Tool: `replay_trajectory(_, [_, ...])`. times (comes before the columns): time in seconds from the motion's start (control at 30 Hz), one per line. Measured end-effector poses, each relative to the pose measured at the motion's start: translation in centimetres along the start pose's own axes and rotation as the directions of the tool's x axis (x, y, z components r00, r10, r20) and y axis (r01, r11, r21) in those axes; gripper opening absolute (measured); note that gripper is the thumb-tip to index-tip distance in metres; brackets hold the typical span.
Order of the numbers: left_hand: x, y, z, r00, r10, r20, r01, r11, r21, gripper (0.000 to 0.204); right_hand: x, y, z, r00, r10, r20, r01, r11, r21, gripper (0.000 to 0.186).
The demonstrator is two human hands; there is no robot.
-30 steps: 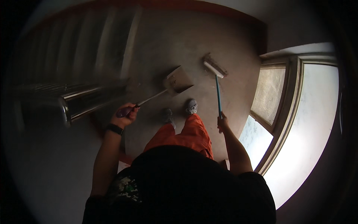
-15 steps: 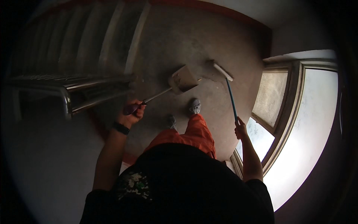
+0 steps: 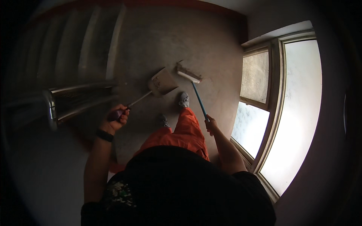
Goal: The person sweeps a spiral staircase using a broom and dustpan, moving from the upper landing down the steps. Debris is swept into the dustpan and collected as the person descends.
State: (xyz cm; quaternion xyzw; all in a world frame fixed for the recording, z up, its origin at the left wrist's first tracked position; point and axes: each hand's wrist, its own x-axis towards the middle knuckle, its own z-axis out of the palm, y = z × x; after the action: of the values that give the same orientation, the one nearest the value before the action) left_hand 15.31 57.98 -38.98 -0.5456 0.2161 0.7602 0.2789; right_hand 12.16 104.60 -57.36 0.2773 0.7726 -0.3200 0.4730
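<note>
Head view: steps (image 3: 88,41) and metal railing (image 3: 81,90) at far left. My left hand (image 3: 118,117): fingers closed round purple grip of dustpan (image 3: 162,82). Pan ahead of my shoes (image 3: 183,100); cannot tell if touching floor (image 3: 181,34). Blue-handled broom (image 3: 189,76) just right of pan, white-edged head apart from it. My right hand (image 3: 211,125): fingers wrapped round broom handle. Bright window (image 3: 296,113) at far right.

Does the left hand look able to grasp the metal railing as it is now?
Probably not freely: the metal railing appears nearby, but the left hand is closed around the purple dustpan handle.
</note>
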Motion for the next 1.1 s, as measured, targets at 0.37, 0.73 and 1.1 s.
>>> replay_trajectory(0.37, [-1.3,-0.3,-1.9,0.999,-0.022,0.048,0.019,0.997,0.069,0.018,-3.3,7.5,-3.5,0.987,0.156,-0.025,-0.115,0.818,0.563,0.045])
replay_trajectory(0.73, [1.2,-0.7,1.7,0.991,0.071,-0.112,-0.062,0.995,0.084,0.024,6.1,5.9,1.4,0.978,0.148,0.148,-0.193,0.371,0.908,0.009])
replay_trajectory(1.1, [1.6,-0.4,3.7,0.967,0.174,-0.188,-0.181,0.983,-0.022,0.046,-3.3,3.3,1.4,0.967,0.049,0.248,-0.193,0.779,0.597,0.044])
